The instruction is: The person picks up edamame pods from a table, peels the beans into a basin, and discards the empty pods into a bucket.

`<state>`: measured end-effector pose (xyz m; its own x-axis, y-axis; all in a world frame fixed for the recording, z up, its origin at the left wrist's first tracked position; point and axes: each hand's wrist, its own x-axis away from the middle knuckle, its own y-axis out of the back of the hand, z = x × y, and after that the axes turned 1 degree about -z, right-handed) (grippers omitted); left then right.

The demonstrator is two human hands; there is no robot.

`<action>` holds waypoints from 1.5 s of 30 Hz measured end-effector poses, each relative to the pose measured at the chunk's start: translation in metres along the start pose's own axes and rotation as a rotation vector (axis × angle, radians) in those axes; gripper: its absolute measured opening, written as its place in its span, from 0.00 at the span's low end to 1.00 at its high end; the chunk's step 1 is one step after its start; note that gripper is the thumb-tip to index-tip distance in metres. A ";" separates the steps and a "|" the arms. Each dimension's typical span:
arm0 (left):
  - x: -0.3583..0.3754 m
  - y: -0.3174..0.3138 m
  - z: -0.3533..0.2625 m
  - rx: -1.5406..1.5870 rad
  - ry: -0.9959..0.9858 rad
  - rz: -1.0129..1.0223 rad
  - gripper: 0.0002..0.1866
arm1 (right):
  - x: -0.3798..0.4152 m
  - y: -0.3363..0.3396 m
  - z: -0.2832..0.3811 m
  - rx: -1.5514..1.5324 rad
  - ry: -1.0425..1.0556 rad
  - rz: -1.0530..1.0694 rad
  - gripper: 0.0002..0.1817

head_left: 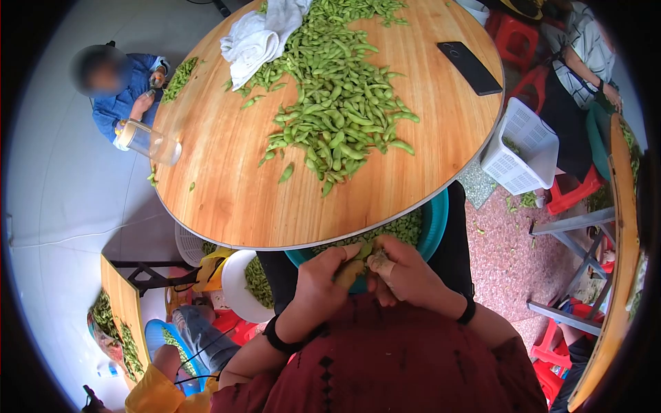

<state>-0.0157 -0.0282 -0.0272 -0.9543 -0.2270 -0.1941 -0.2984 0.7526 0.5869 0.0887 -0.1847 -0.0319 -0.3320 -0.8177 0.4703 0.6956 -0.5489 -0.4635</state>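
Both of my hands meet over a teal basin (438, 230) below the front edge of the round wooden table (227, 186). My left hand (320, 275) is closed around a green pod (365, 250), seen between the two hands. Beside it, my right hand (406, 270) has its fingers pinched at the same pod; what else it may hold is hidden. Shelled or loose green pieces (406, 227) lie in the basin. A large pile of green pods (337, 103) spreads down the middle of the table.
A white cloth (258, 41), a black phone (469, 68) and a clear bottle (155, 143) rest on the table. A person in blue (124, 96) is at the left. White baskets (520, 148), a white bucket (237, 289) and red stools (575, 189) stand around; other people sit at both sides.
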 end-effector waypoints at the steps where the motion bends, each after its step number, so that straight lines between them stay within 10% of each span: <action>1: 0.001 0.002 -0.004 0.261 0.300 0.082 0.10 | -0.001 0.000 -0.005 0.225 0.134 -0.050 0.06; 4: 0.000 0.009 0.010 0.826 0.654 0.145 0.06 | -0.011 0.008 -0.018 0.565 0.392 -0.121 0.06; 8: 0.003 0.006 0.014 0.746 0.693 0.131 0.04 | -0.010 0.005 -0.018 0.750 0.509 -0.192 0.12; 13: 0.009 -0.001 0.009 0.116 0.286 -0.007 0.07 | -0.013 0.000 -0.019 0.829 0.666 -0.294 0.16; 24: 0.011 0.000 0.002 0.083 0.233 0.048 0.05 | -0.022 0.003 -0.027 0.903 0.828 -0.272 0.13; 26: 0.009 0.004 -0.001 0.172 0.320 0.091 0.05 | -0.015 0.005 -0.004 0.377 0.216 -0.067 0.12; 31: 0.009 0.008 0.001 0.470 0.608 0.123 0.05 | -0.027 0.016 -0.025 0.352 0.234 -0.118 0.08; 36: 0.009 0.001 0.006 0.240 0.394 0.001 0.04 | -0.028 0.019 -0.038 0.606 0.538 -0.252 0.07; 38: 0.009 -0.004 0.005 0.137 0.278 -0.049 0.04 | -0.017 0.008 -0.021 0.304 0.169 -0.162 0.08; 45: 0.010 -0.006 0.010 -0.034 -0.024 -0.091 0.05 | -0.018 0.006 -0.023 -0.242 -0.036 0.030 0.09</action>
<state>-0.0230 -0.0291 -0.0402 -0.9228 -0.2784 -0.2662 -0.3845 0.7079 0.5925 0.0836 -0.1775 -0.0601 -0.2879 -0.8300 0.4777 0.5308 -0.5535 -0.6417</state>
